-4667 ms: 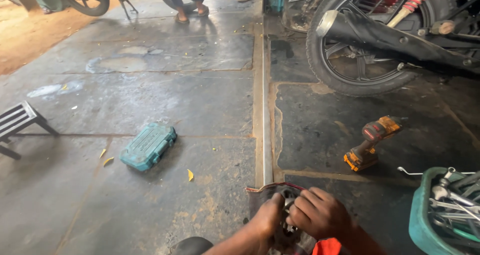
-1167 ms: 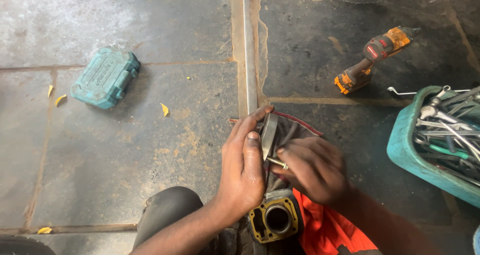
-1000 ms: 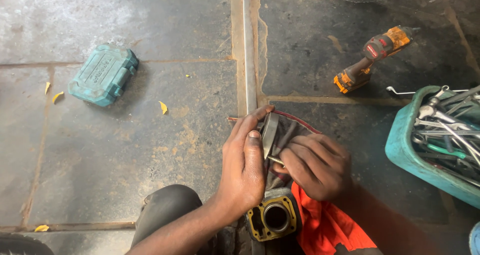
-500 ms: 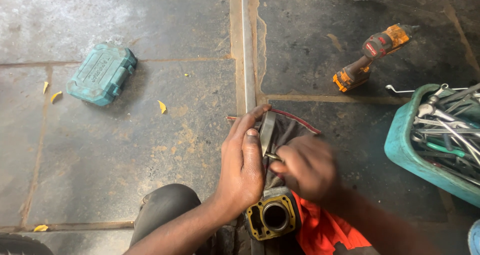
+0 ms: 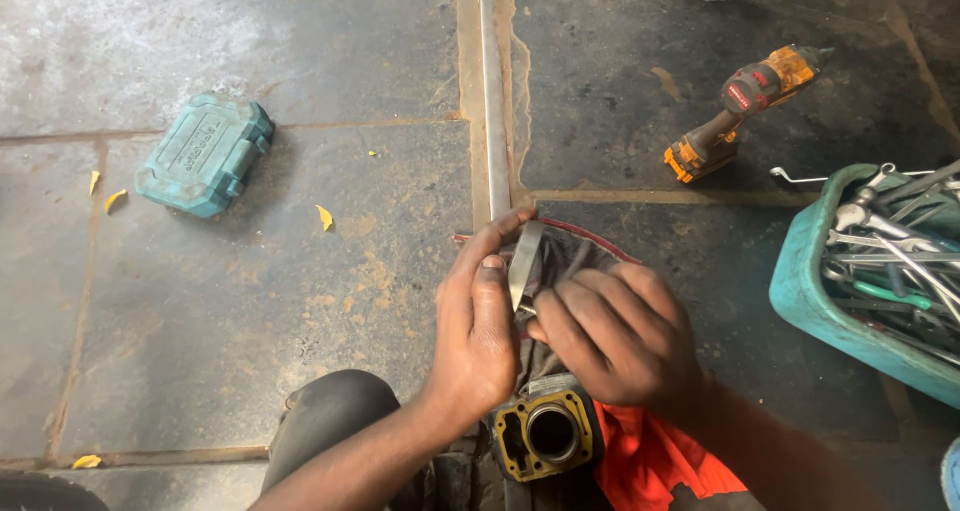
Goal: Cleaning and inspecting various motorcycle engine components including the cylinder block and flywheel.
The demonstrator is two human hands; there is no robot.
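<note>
My left hand (image 5: 480,331) grips a thin grey metal ring (image 5: 523,263) by its edge, held upright over a dark bowl with a red rim (image 5: 590,241). My right hand (image 5: 620,336) is curled beside it, fingertips pinching at the ring's lower part; what it pinches is hidden. Just below both hands stands an engine cylinder block (image 5: 545,436) with a yellowish gasket face and round bore. An orange cloth (image 5: 650,461) lies under my right wrist.
A teal plastic tool case (image 5: 205,154) lies at the left on the concrete floor. An orange and black cordless drill (image 5: 745,106) lies at the upper right. A teal tray (image 5: 810,301) full of wrenches sits at the right edge. A tyre edge shows at the top.
The view dropped from the motorcycle to my hands earlier. In the last second my right hand slid left and closed in on the ring; my left hand stayed put.
</note>
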